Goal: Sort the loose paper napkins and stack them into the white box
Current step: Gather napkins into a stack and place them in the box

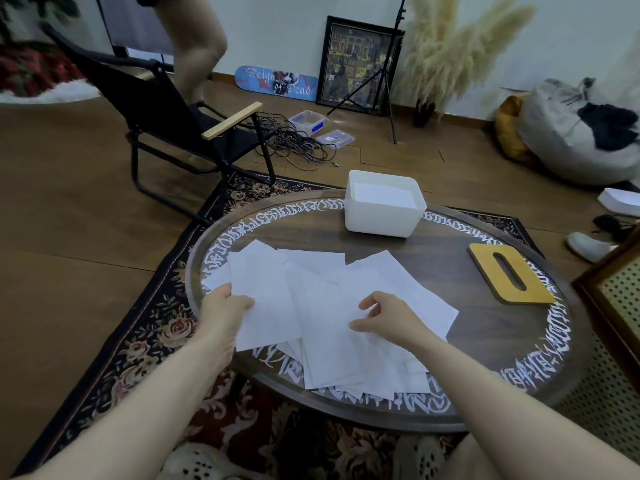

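Observation:
Several loose white paper napkins (332, 306) lie spread and overlapping on the near half of a round dark table (467, 341). My left hand (225, 306) pinches the left edge of one napkin (263, 296) at the pile's left side. My right hand (384, 317) hovers over or rests on the middle of the pile with fingers loosely curled; I cannot tell whether it pinches a sheet. The white box (381, 220) stands at the table's far edge, open, with white napkins lying flat inside.
A wooden lid with a slot (509, 275) lies on the table's right side. A black folding chair (180, 123) and cables stand beyond the table on the left. A person's leg (197, 46) is behind the chair. A cabinet (613, 289) is at right.

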